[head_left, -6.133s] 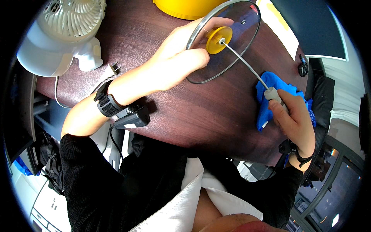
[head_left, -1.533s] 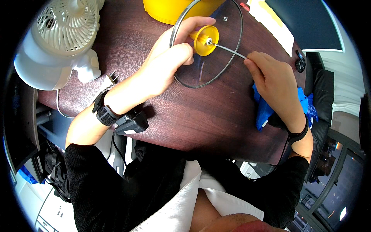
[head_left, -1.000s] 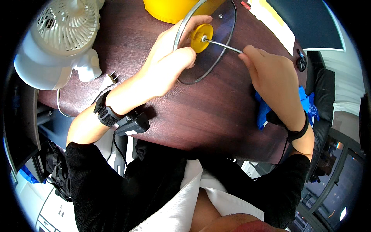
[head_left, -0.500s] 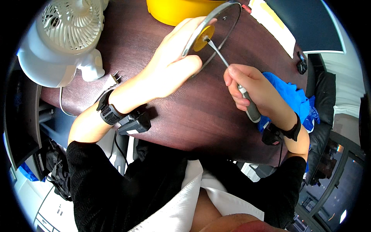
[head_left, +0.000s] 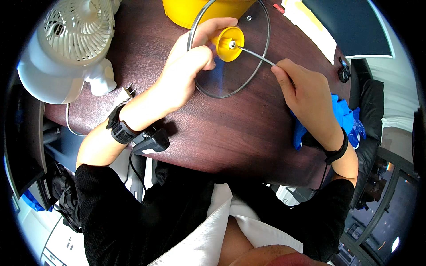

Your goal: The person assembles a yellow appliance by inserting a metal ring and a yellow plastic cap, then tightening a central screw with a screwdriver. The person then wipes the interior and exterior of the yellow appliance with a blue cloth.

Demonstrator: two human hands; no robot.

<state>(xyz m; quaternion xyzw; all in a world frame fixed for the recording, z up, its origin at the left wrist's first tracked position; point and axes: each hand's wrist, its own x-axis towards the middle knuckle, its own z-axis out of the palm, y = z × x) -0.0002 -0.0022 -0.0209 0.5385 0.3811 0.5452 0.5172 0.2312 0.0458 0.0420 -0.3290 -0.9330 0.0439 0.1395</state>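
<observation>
A clear glass pot lid (head_left: 244, 73) with a metal rim is held tilted up over the table. My left hand (head_left: 188, 62) is closed on it from the far side, partly seen through the glass, with fingers and thumb around the yellow knob (head_left: 227, 52). A small metal screw (head_left: 232, 44) sits at the knob's centre. In my right hand (head_left: 306, 86) is a screwdriver (head_left: 259, 56); its shaft points left and its tip meets the screw. The handle is hidden by my fingers.
A yellow pot (head_left: 186, 15) stands at the far edge, with a small metal piece (head_left: 249, 18) near it. A white fan (head_left: 66, 57) and plug (head_left: 126, 93) are at left. Blue cloth (head_left: 344, 115), paper (head_left: 310, 31) and a dark screen (head_left: 355, 26) are at right.
The lid has turned to show more of its face and shifted slightly left. My right hand has risen and rolled over, now hiding the screwdriver handle.
</observation>
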